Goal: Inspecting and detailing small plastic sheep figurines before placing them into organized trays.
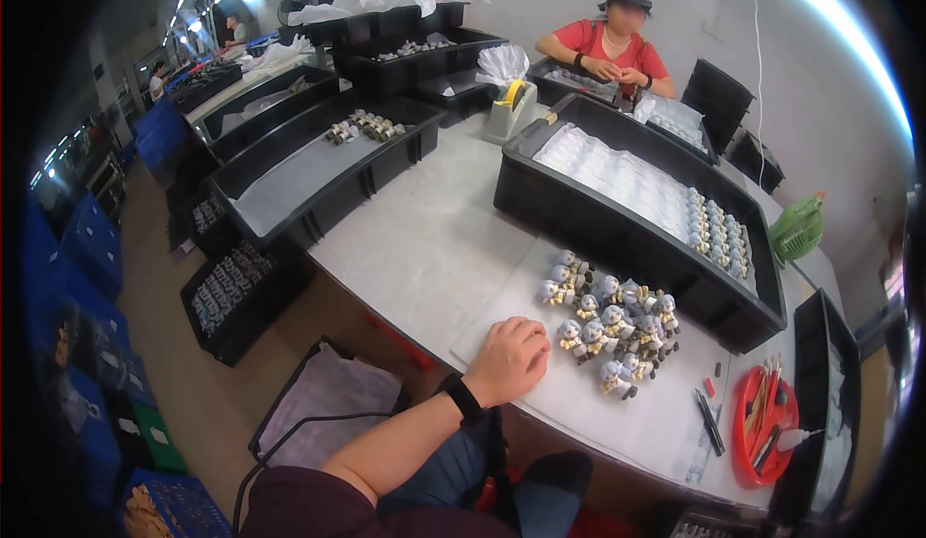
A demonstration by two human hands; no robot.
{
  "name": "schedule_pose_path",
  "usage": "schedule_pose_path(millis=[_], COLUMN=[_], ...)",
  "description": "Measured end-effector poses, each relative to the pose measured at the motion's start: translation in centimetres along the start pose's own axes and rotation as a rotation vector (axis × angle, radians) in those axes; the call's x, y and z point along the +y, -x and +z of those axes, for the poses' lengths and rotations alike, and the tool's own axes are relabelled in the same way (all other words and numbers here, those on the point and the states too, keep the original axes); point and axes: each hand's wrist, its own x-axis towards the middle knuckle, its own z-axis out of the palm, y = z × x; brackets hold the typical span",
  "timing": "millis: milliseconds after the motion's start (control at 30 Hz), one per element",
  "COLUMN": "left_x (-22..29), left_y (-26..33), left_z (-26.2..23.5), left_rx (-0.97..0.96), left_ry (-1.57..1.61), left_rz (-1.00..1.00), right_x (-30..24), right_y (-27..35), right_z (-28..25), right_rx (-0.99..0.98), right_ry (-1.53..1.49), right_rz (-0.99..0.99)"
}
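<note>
The left hand point(508, 359) rests loosely curled and empty on the counter point(424, 239) at lower centre, just left of the pile of small figurines point(610, 321), which look light, rigid and a bit fragile, so I'd pinch one by the body, not the head; no right hand in view.

There was one view only, from a camera worn on the person's head, looking down and forward over the pale surface point(424, 239) from the seated person's side. It sat close enough that the person's own forearm entered from the lower edge, with the hand point(508, 359) lying just below the middle of the picture. The wide fisheye lens bent straight edges toward the dark round rim. Farther off, the view reached a person in a red top point(610, 53) seated across the surface, and rows of black trays point(309, 181) on the left.
</note>
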Motion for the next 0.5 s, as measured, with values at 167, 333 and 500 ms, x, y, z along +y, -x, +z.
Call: schedule_pose_path(millis=[167, 333, 500], left_x=[0.0, -0.1, -0.2], left_y=[0.0, 0.1, 0.1], left_z=[0.1, 0.1, 0.1], left_rx=[0.009, -0.03, -0.037], left_ry=[0.012, 0.006, 0.008], left_rz=[0.006, -0.018, -0.019], right_x=[0.7, 0.6, 2.0], right_y=[0.3, 0.0, 2.7], right_z=[-0.8, -0.6, -0.5], right_rx=[-0.182, -0.203, 0.238], right_ry=[-0.175, -0.111, 0.168], right_rz=[-0.152, -0.079, 0.374])
